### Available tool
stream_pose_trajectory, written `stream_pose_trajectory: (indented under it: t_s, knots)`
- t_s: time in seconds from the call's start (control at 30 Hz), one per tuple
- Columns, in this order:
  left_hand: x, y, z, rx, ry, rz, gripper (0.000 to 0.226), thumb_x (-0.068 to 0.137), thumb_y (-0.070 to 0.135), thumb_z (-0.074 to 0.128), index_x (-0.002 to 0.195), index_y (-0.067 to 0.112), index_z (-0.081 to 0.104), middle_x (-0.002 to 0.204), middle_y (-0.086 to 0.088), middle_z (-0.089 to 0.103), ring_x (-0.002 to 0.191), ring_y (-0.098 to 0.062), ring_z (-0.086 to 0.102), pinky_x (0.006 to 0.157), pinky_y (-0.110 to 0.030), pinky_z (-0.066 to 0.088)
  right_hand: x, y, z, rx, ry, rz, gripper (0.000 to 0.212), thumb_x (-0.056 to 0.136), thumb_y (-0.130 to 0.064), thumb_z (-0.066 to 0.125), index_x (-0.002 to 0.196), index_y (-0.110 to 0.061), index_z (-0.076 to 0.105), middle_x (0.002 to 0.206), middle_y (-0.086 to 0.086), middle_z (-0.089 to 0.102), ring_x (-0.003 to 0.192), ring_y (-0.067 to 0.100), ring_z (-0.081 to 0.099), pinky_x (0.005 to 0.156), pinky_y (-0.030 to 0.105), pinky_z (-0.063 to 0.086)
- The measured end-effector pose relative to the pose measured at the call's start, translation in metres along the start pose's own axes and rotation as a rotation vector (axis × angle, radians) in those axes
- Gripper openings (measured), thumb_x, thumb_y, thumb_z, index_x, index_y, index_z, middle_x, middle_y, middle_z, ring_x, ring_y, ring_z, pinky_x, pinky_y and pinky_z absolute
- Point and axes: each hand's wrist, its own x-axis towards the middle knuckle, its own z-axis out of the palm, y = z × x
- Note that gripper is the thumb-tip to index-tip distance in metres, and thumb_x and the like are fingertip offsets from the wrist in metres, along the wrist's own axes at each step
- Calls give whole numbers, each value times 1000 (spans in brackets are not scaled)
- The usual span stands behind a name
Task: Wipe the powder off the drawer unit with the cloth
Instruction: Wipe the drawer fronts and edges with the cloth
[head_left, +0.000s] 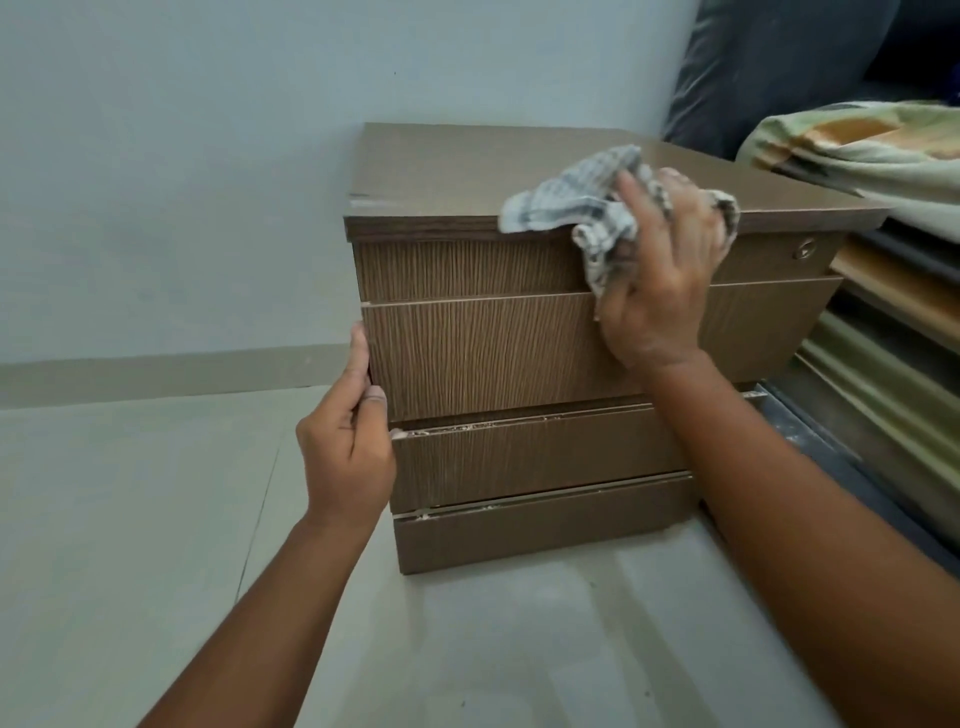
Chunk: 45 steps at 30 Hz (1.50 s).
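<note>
Right hand (662, 270) fingers clenched; left hand (349, 441) pinching.

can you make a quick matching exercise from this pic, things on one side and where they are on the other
Things:
1. cloth
2. left hand
3. powder
4. lock

Places:
a. top edge of the third drawer
b. left edge of the second drawer
c. in the right hand, at the front edge of the unit's top
d. right end of the top drawer

Pairs: 1-c, 2-b, 3-a, 4-d

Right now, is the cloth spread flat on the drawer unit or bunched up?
Bunched up. The cloth is crumpled in the right hand at the front top edge of the drawer unit, one end trailing onto the top.
</note>
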Motion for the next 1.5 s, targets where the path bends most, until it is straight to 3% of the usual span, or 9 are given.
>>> stream_pose_trajectory:
  t_s: [0.17,0.4,0.47,0.57,0.63,0.73,0.9,1.03,1.5]
  knots:
    - [-3,2,3,0,-19,-42,57,99,-4,46,151,20,40,76,30,50,55,5,39,54,-9,33,-2,67,-25,-45,59,103,39,101,-12,47,139,-7,56,136,24,54,131,35,48,112,48,36]
    - [-2,-8,1,-34,-69,-40,63,95,11,47,157,12,36,101,48,58,94,21,52,94,-8,41,11,114,-58,-45,71,463,41,101,-10,41,139,-4,53,139,19,51,128,28,52,112,41,43]
    - [-4,-6,1,-32,-77,-41,63,95,10,46,158,13,35,100,42,57,96,18,53,95,-9,42,20,120,-68,-23,46,674,44,99,-14,39,140,-7,50,138,15,50,124,23,54,110,34,44]
    - [-8,-2,-1,-33,-67,-51,57,97,1,45,154,9,40,133,10,62,127,0,57,114,-32,44,19,119,-84,115,111,934,48,95,-22,38,138,-4,49,136,14,50,119,22,56,104,27,46]
    - [-13,-8,-8,-37,-4,-83,44,97,-5,46,138,13,51,138,-9,63,134,-12,57,113,-48,46,6,101,-91,149,212,861,51,95,-21,36,141,-1,45,137,18,49,123,19,54,103,14,44]
    - [-30,-23,-21,103,-5,-173,31,95,3,48,114,27,52,122,-5,72,121,-14,67,99,-52,56,-28,69,-85,139,284,658,46,100,-11,36,141,10,41,138,21,45,131,24,45,110,9,30]
    - [-48,-32,-16,263,-97,-216,38,91,-6,48,123,11,59,117,5,71,109,-25,72,91,-27,56,-86,-13,-74,245,40,458,37,102,5,43,139,-2,42,134,5,44,128,-5,41,109,10,28]
    - [-50,-35,-19,264,-118,-177,38,89,-11,47,122,3,60,125,-8,72,117,-15,66,93,-4,46,-116,-59,-70,375,-132,532,37,104,2,43,141,-1,47,127,23,50,116,14,52,101,17,40]
    - [-73,-31,-19,154,-41,-198,35,86,-8,46,117,3,59,126,-5,71,123,-20,67,90,-37,59,-135,-115,-52,539,-313,454,41,96,1,44,137,6,51,125,25,48,111,24,54,97,28,48]
